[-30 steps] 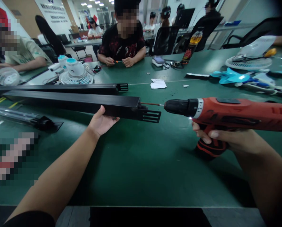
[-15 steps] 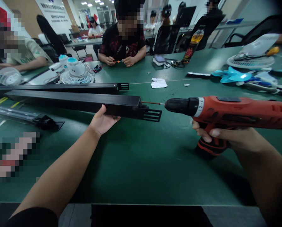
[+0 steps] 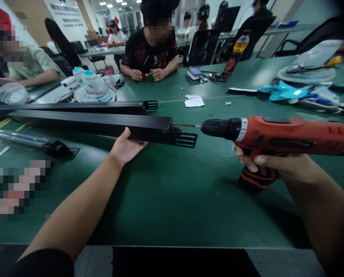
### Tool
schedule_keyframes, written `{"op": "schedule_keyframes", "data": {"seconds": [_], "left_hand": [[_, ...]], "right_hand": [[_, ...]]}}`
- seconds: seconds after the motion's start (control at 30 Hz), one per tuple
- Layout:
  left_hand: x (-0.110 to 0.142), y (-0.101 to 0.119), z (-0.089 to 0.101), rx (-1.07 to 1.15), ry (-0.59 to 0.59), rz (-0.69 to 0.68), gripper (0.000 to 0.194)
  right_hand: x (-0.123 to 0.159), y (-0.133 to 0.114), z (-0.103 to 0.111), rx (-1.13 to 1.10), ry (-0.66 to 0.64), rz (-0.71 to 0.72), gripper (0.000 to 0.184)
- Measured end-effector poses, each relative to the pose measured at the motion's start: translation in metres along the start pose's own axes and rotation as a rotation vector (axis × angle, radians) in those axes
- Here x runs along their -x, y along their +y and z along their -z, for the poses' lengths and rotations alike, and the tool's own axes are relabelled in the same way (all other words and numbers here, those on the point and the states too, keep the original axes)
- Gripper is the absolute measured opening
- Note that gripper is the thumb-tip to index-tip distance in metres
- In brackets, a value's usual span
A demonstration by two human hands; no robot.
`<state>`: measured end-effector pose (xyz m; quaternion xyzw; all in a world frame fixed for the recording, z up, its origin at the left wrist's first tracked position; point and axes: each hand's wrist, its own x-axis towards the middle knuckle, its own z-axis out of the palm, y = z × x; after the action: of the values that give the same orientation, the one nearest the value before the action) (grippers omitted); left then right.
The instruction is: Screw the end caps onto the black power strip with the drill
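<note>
Head: left hand [image 3: 127,148] holds one apparent beam [image 3: 102,124]; right hand [image 3: 281,165], one drill [image 3: 293,132].

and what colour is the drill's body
The drill is red, with black parts; the head view shows it.

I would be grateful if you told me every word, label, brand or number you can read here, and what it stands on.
No text is clear enough to quote.
Collar of the drill: small marks, too blurred to read.
Wall banner: rows of characters, too blurred.
Black shirt: lettering, too small.
Bottle: label, too blurred.
</note>
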<state>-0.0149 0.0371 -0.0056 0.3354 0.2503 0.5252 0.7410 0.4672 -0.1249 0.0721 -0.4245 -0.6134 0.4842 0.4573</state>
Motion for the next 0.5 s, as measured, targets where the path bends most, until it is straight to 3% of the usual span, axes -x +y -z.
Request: {"op": "schedule_keyframes", "data": {"seconds": [0.2, 0.5], "left_hand": [[0.0013, -0.0014, -0.0085, 0.004, 0.082, -0.027, 0.056], [-0.0001, -0.0013, -0.0093, 0.003, 0.096, -0.03, 0.052]], "right_hand": [[-0.0002, -0.0019, -0.007, 0.014, 0.061, 0.023, 0.043], [-0.0004, -0.0033, -0.0069, 0.021, 0.078, -0.005, 0.048]]}}
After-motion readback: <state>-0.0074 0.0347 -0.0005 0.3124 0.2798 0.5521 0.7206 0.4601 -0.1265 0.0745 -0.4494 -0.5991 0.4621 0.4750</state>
